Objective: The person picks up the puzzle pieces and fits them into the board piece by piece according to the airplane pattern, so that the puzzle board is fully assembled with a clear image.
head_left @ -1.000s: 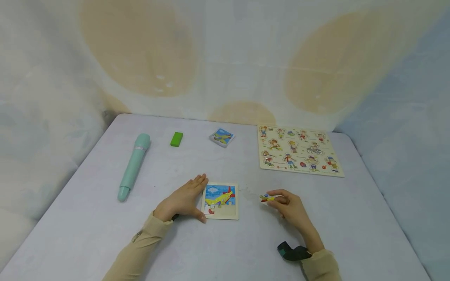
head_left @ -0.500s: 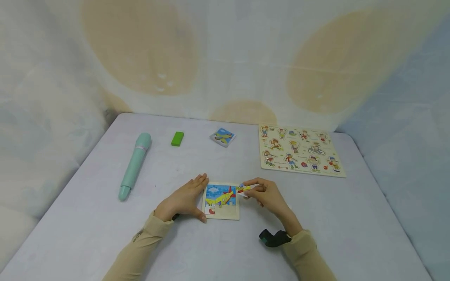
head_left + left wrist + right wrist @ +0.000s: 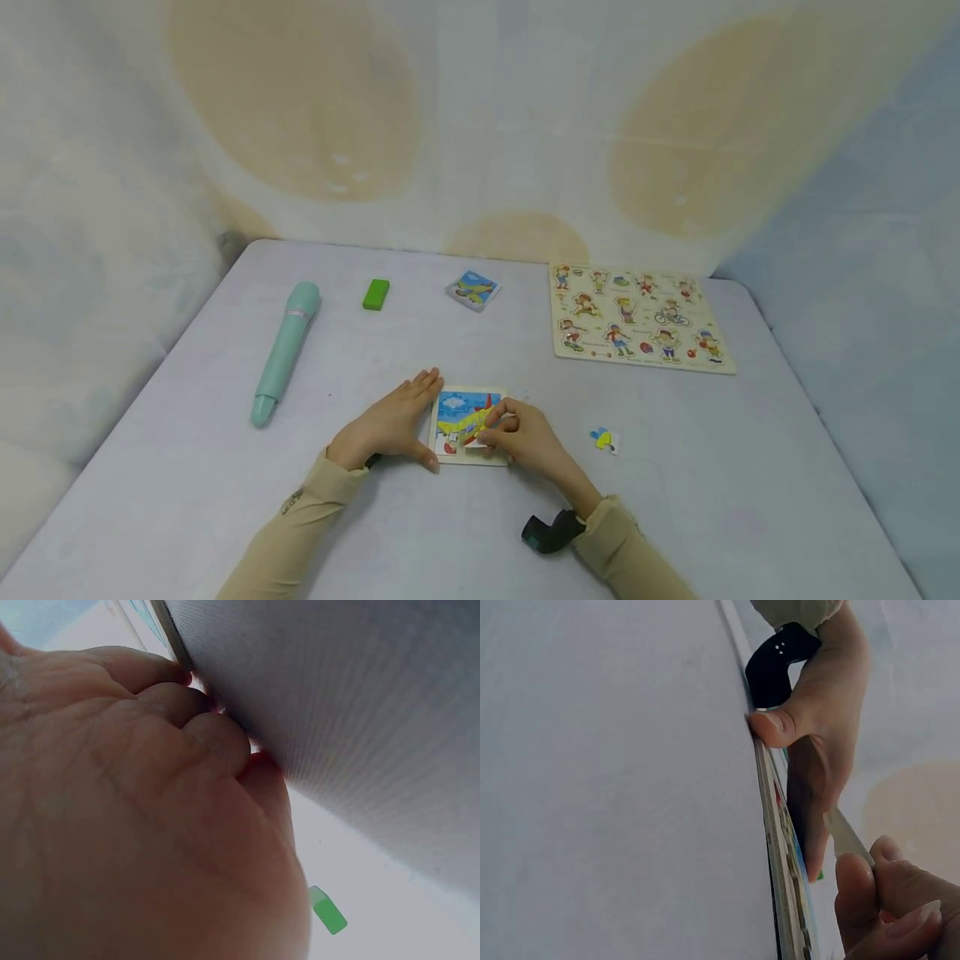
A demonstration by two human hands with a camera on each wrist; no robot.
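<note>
My left hand (image 3: 386, 427) lies with fingers spread along the left side of a small wooden jigsaw puzzle tray (image 3: 468, 461) with an airplane picture. In the left wrist view, its fingertips reach the tray edge (image 3: 171, 634). Between thumb and fingers, my right hand (image 3: 527, 435) pinches a jigsaw puzzle piece (image 3: 473, 438) in red, yellow and white, over the lower part of the tray. The right wrist view shows that piece (image 3: 846, 840) edge-on and tilted, raised above the tray. A loose jigsaw puzzle piece (image 3: 605, 440) lies on the table to the right.
A mint-green microphone-shaped object (image 3: 287, 354) lies at the left. Farther back are a green block (image 3: 376, 294) and a small square stack with an airplane picture (image 3: 473, 290). A larger wooden board with sports figures (image 3: 641, 321) sits at the back right.
My right hand has carried the piece leftward from beside the tray to over its lower part. The loose piece at right has come into view. My left hand stays put.
</note>
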